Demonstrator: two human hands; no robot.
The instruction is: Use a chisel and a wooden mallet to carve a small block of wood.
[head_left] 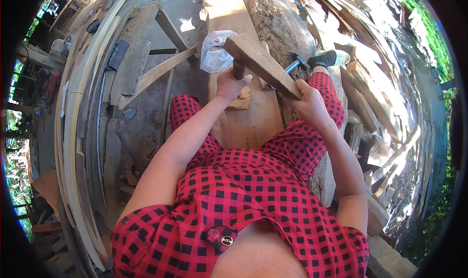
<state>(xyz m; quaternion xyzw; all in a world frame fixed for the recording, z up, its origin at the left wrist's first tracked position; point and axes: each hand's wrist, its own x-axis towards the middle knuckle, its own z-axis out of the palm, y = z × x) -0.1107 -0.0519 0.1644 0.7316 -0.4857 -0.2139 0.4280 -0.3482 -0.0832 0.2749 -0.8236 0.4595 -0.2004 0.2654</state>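
Observation:
Raised over the plank (248,124) between my legs is a long, thick wooden block (265,66), tilted down toward the right. My right hand (312,102) is closed round its lower near end. My left hand (230,86) wraps round a short dark stick-like piece (238,71) at the block's underside; whether the two are joined I cannot tell. Below them, a small yellowish wood piece (240,100) lies on the plank, partly covered by my left hand. Beyond my left hand sits a clear plastic bag (216,53) with something red and white in it.
A hammer (296,62) with a blue-green shaft rests on the rough log (280,27) at right, beside my shoe (324,59). Split wood (375,90) is heaped farther right. On the left stand a wooden frame (163,73) and several long strips (73,112).

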